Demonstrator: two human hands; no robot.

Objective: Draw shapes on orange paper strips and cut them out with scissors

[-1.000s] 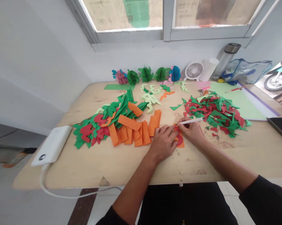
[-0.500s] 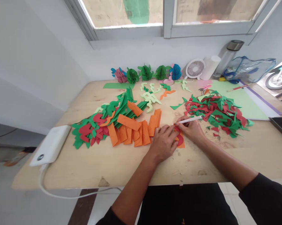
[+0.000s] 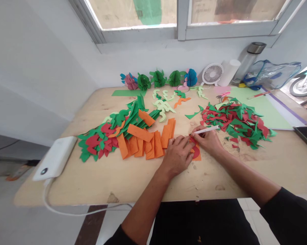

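My right hand (image 3: 206, 139) grips a white pen (image 3: 207, 129), its tip end hidden among the fingers over the paper. Beneath my hands, a red curved paper cutout (image 3: 195, 152) lies on an orange paper strip (image 3: 198, 159). My left hand (image 3: 178, 153) rests flat with fingers stretched out, pressing on the left part of both papers and covering much of them. Several orange folded paper strips (image 3: 157, 144) are spread just left of that hand. Green folded strips (image 3: 135, 119) lie behind them.
Green and red cutouts (image 3: 94, 141) are piled at left near a white power bank (image 3: 57, 158) with a cable. Paper scraps (image 3: 239, 122) heap at right, by a phone (image 3: 306, 137). Along the wall stand paper honeycomb figures (image 3: 158, 79), a small fan (image 3: 212, 74) and a bottle (image 3: 247, 64).
The pen's rear end has shifted very slightly left and down with my right hand. My left hand and the papers stay in place.
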